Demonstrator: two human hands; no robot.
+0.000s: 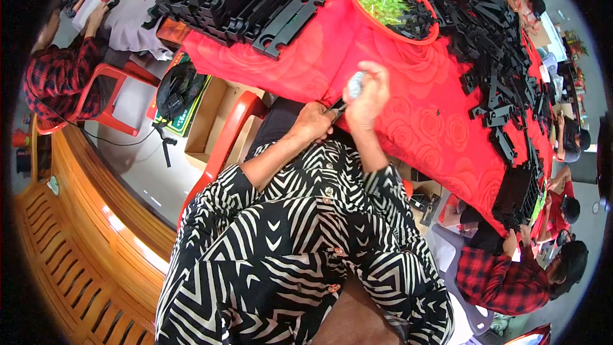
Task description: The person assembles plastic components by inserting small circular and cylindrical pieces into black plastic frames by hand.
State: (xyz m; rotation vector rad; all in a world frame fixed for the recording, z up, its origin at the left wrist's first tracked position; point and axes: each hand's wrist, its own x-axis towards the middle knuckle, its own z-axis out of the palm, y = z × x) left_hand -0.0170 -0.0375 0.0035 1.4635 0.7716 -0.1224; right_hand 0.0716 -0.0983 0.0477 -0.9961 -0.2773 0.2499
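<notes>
At the near edge of the red-clothed table, my left hand (313, 121) is closed round a small black piece (338, 107), mostly hidden by the fingers. Just right of it and higher, my right hand (369, 97) wraps round a pale, bluish-white rounded object (355, 83); its kind I cannot make out, and the hand is slightly blurred. The two hands are close together, in front of my body. Beyond them lies the red tablecloth (408, 99) with a rose pattern.
An orange-red basin (430, 39) holds yellow-green and black small pieces. Long black plastic parts (290, 22) stand in rows at the back left; a large heap of black parts (491, 57) covers the right. Red chairs (230, 129), a cardboard box (214, 118) and several other people surround the table.
</notes>
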